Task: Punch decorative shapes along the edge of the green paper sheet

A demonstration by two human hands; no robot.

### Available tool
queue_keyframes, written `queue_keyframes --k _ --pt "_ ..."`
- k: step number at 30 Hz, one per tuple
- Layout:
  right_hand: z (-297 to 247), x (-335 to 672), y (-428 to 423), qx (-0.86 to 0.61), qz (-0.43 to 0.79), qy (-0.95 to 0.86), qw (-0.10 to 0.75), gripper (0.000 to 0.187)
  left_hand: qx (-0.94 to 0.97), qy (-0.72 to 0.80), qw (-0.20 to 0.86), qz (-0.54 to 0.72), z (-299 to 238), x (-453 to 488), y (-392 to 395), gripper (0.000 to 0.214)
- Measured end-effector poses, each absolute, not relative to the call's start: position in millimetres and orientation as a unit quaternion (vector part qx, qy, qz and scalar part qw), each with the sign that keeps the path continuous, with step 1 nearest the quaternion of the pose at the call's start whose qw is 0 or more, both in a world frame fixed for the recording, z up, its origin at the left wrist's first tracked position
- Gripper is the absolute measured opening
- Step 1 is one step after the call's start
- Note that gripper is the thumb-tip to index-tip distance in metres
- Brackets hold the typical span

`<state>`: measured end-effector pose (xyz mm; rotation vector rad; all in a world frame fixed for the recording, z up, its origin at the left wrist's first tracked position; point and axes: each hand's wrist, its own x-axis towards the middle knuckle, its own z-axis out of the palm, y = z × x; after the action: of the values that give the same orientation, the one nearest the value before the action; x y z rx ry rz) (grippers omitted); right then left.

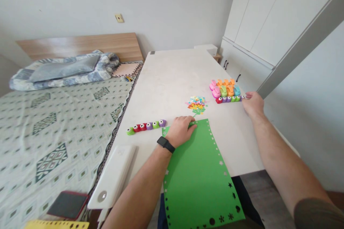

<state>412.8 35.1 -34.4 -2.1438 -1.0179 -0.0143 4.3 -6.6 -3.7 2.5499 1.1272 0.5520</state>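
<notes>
A green craft sheet (197, 171), its borders punched with small shapes, lies on the table and hangs past the front edge. My left hand (182, 128), with a black watch at the wrist, grips the sheet's far edge with curled fingers. At the right, my right hand (253, 104) pinches a small craft punch (243, 97) at the end of a row of small craft punches (229, 99). Behind that row sit larger pink, orange, green and blue punches (223, 88). A heap of colourful punched-out shapes (197, 104) lies beyond the sheet.
Another row of small punches (146, 126) stands left of the sheet. A long white device (113, 175) lies on the white table (172, 75) at the left. A yellow punched sheet (57, 224) and a dark phone-like object (68, 204) are lower left, beside the bed (24, 143).
</notes>
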Motion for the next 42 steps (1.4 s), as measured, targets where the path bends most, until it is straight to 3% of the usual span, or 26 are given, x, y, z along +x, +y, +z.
queue_keyframes --k 26,42 --pt "-36 396 31 -0.800 -0.094 -0.394 0.443 0.052 0.884 0.396 0.153 0.195 -5 4 -8 0.020" --pt "-21 367 20 -0.715 -0.197 -0.456 0.491 0.047 0.882 0.402 0.155 0.190 -6 4 -7 0.020"
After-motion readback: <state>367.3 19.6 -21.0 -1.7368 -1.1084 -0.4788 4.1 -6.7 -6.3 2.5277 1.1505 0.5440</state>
